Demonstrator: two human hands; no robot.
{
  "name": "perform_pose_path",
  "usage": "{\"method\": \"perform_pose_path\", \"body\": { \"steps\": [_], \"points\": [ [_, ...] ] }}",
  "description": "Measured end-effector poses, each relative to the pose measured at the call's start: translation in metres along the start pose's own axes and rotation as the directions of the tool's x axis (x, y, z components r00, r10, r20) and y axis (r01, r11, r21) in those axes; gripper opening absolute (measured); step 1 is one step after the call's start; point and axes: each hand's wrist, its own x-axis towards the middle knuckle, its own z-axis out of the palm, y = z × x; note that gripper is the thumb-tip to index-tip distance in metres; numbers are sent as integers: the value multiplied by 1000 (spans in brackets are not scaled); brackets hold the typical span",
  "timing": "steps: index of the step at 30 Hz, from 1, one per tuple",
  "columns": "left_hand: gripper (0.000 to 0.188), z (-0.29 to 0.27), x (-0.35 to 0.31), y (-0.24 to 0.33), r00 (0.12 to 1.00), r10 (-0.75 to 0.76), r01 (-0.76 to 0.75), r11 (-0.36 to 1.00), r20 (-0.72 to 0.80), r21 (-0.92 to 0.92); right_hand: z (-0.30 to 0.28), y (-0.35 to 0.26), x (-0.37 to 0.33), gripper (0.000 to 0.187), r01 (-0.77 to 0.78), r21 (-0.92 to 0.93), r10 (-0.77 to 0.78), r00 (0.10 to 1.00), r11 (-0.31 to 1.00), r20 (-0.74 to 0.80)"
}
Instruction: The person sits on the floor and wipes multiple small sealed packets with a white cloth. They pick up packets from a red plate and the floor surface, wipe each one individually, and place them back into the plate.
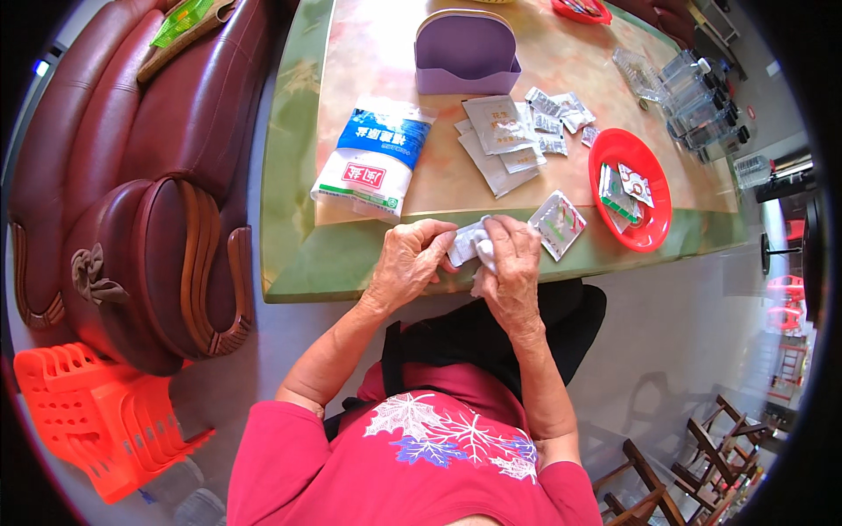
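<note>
Over the table's near edge, my left hand (406,263) pinches a small pale packet (463,246) between thumb and fingers. My right hand (512,279) is closed around a crumpled white tissue or cloth (485,252), pressed against that packet. Just right of it lies a flat white sachet (558,225) with pink and green print. Beyond my left hand, a white, blue and green plastic bag (374,158) lies on the table. Several flat sachets (500,131) are piled in the middle, and smaller packets (553,123) lie at their right.
A purple bin (467,81) stands at the table's far side. The red bowl (660,230) at right holds packets. Clear bottles (702,105) stand at the far right. A maroon leather sofa (114,114) flanks the left; orange plastic stools (96,421) and wooden chairs (645,478) are on the floor.
</note>
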Motion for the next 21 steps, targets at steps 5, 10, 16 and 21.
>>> {"method": "perform_pose_path", "body": {
  "steps": [5,10,16,21],
  "points": [
    [24,-4,4,-9,996,87,-87,995,9,42,3,-28,-15,54,183,118,-188,982,976,31],
    [25,-4,5,-2,999,16,-15,1000,28,-19,1,-9,2,56,141,72,-144,989,987,30],
    [28,-2,2,4,999,-35,36,999,28,-21,12,1,18,58,-16,22,16,1000,1000,19],
    [27,-3,3,-10,1000,3,-4,995,-10,-98,-3,-20,8,61,184,128,-204,965,975,164]
  ]
}}
